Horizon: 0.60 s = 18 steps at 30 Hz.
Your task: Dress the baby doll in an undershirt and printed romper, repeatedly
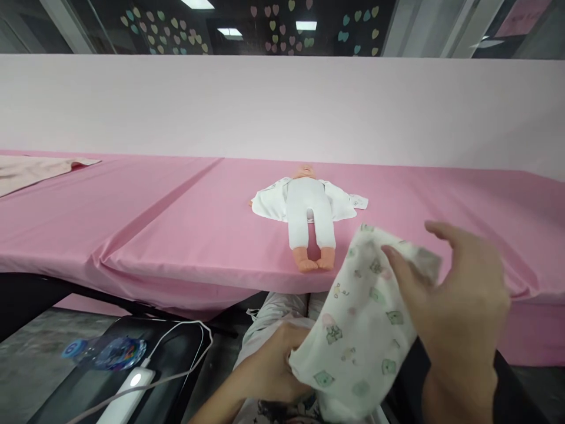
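Note:
My left hand (280, 362) is closed on the lower left edge of a soft white baby cloth (353, 330) printed with small green and pink pictures. I cannot tell whether this is a garment or a plain cloth. At its upper right, my right hand (454, 294) has thumb and forefinger spread apart, with the thumb in front of the fabric. The other right fingers are mostly hidden. Beyond the cloth, a baby doll (309, 206) lies on its back, feet towards me, in white clothes. A white top (271, 200) spreads out at both its sides.
A pink sheet (176, 218) covers the wide table before a white wall (282, 106). At far left lies a beige cloth (35, 171). On a black seat at lower left are a plastic bottle (108, 352) and a white power bank (128, 394) with a cable.

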Tool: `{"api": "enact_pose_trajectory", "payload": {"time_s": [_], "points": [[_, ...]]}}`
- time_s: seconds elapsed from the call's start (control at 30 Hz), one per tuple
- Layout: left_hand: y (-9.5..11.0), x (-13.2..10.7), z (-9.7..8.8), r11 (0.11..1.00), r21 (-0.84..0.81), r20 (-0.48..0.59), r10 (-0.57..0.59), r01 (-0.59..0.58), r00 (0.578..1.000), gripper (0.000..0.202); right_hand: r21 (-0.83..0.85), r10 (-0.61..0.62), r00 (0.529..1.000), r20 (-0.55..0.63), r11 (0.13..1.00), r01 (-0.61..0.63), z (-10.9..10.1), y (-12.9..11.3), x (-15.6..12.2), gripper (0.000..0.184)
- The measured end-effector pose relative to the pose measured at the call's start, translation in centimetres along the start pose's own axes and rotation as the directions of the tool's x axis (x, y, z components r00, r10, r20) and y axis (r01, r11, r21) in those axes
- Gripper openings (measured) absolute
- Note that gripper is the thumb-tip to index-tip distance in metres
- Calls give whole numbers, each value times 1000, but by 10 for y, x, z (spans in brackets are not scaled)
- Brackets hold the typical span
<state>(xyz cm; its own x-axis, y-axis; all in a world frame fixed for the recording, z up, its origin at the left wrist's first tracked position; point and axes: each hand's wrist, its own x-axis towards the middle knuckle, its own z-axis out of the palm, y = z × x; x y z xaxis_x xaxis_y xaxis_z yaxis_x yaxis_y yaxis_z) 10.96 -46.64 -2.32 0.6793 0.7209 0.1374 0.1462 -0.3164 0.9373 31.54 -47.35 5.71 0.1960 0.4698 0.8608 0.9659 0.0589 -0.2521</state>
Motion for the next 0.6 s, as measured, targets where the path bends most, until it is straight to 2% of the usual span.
{"api": "enact_pose_trajectory", "payload": {"time_s": [0.03, 0.07, 0.1, 0.13, 0.17, 0.2, 0.23, 0.27, 0.3, 0.4, 0.47, 0.5, 0.6], "points": [[3, -1, 0, 1000, -26, 33, 0, 1, 999, 12, -4, -8, 1000, 13, 1000, 8, 0, 4, -14, 43], [4, -2, 1, 999, -50, 69, -4, 7, 998, 11, 78, -1, 995, 97, 997, -7, -1, 5, -28, 38], [5, -2, 3, 998, -50, 89, -18, 23, 996, 11, 225, -51, 963, 265, 974, -10, -2, 5, -43, 35], [5, -1, 4, 999, -17, 66, -39, 40, 997, 13, 382, -145, 878, 456, 923, -45, -4, 3, -57, 38], [5, -1, 6, 998, 40, 53, -54, 52, 997, 15, 485, -229, 747, 624, 863, -140, -6, 1, -70, 47], [5, 0, 8, 992, 112, 43, -71, 66, 997, 16, 535, -287, 636, 717, 811, -238, -7, -2, -79, 57], [5, 1, 10, 981, 180, 39, -85, 77, 996, 17, 533, -300, 549, 781, 778, -334, -7, -4, -86, 64], [6, 1, 11, 967, 241, 43, -92, 79, 995, 17, 510, -290, 487, 823, 755, -412, -5, -6, -90, 66], [6, 2, 12, 952, 298, 51, -90, 71, 995, 16, 482, -270, 450, 851, 742, -467, -3, -6, -91, 62], [4, 2, 10, 913, 408, 73, -23, -9, 997, 20, 428, -268, 354, 896, 737, -524, 12, 9, -86, 36], [-1, 0, 6, 917, 397, 31, 27, -37, 999, 29, 390, -268, 299, 916, 772, -502, 25, 37, -82, 26], [-4, -1, 3, 929, 369, -12, 37, -30, 999, 33, 347, -234, 280, 931, 803, -484, 30, 58, -82, 23], [-14, -7, -7, 964, 263, -138, -1, 38, 990, 33, 188, -122, 183, 976, 893, -410, 38, 152, -94, 23]]}}
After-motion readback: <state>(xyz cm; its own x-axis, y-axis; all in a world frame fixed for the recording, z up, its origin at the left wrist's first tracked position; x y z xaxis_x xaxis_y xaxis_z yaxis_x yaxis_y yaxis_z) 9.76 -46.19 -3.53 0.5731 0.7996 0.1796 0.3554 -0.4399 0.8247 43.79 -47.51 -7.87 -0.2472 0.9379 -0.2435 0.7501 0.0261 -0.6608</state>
